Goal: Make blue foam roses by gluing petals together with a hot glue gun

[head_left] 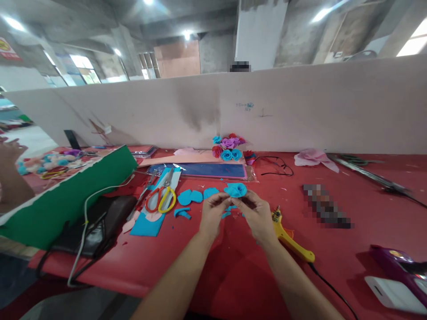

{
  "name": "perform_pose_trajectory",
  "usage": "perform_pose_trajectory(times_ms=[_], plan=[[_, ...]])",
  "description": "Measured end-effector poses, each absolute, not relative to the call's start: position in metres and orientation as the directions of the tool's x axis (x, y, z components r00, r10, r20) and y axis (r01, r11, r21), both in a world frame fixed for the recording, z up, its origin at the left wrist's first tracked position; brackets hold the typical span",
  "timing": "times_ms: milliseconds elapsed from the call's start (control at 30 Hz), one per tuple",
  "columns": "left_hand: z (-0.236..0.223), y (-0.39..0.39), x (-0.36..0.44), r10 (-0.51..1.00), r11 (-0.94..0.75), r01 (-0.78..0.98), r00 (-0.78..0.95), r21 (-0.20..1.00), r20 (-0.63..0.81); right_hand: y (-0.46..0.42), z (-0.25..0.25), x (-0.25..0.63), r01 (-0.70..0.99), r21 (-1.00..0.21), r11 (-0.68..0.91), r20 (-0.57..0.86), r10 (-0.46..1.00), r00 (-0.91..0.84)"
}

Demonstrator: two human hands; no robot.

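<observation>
A blue paper flower (237, 190) is held up between my two hands, over the red table. My left hand (213, 210) pinches its left underside with thumb and fingers. From the right, my right hand (256, 213) grips its base the same way. Blue petal pieces (190, 197) lie to the left of my left hand, with small blue scraps (182, 213) below them. Scissors with red and yellow handles (166, 200) rest on a folded blue sheet (147, 226). Just right of my right hand lies a yellow glue gun (290, 240) with a black cord.
Finished paper flowers (230, 144) stand against the white partition (316, 106). Eyeglasses (276, 165) and pink paper (315, 159) lie near it. A green board (73, 200) and black bag (100, 222) are left. At right sit a white box (393, 293) and purple object (393, 262). Another person's hand (11, 151) shows far left.
</observation>
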State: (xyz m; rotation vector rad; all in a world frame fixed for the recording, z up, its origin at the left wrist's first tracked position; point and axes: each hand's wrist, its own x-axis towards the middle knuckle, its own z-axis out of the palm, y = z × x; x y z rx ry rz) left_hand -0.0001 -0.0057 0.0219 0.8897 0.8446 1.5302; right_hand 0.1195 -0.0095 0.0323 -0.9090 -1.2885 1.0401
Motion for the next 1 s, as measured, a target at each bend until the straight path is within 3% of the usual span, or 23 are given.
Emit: perform_pose_trajectory(times_ms=[300,667,1000], plan=[[0.0307,-0.01,-0.0037,0.988,-0.154,-0.466,-0.102,0.872,0.12,-0.0076,0.0316,0.1183,-0.176,-0.941,0.288,0.299,0.953,-0.042],[0.0283,-0.0077,-0.0033,0.974,-0.196,-0.373,-0.18,0.907,0.137,-0.0067,0.0289,0.117,-0.061,-0.964,0.261,0.261,0.965,-0.004],[0.0258,-0.0047,-0.0026,0.986,-0.132,-0.451,-0.153,0.883,0.069,-0.0076,0.0271,0.1157,-0.023,-0.962,0.274,0.274,0.962,0.012]])
